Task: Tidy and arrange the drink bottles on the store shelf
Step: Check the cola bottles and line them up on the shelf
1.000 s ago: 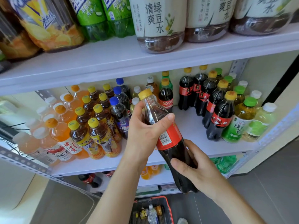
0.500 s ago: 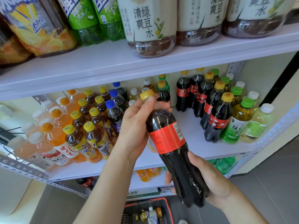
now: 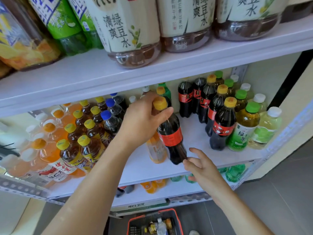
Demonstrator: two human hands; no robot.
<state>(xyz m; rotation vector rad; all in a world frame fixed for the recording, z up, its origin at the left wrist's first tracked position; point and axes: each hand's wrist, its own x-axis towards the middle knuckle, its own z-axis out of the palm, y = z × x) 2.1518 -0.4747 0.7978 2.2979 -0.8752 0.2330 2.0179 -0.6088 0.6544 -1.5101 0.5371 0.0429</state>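
White shelf (image 3: 194,138): left hand (image 3: 142,119) grips tilted cola (image 3: 171,133) with dark body, yellow cap and red label; right hand (image 3: 201,167) lies relaxed by its base.

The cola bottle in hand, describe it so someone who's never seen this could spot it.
Find the white middle shelf, then the bare gap left of the standing cola row. The cola bottle there leans, yellow cap up, its neck gripped by the left hand; its neighbours stand untouched.
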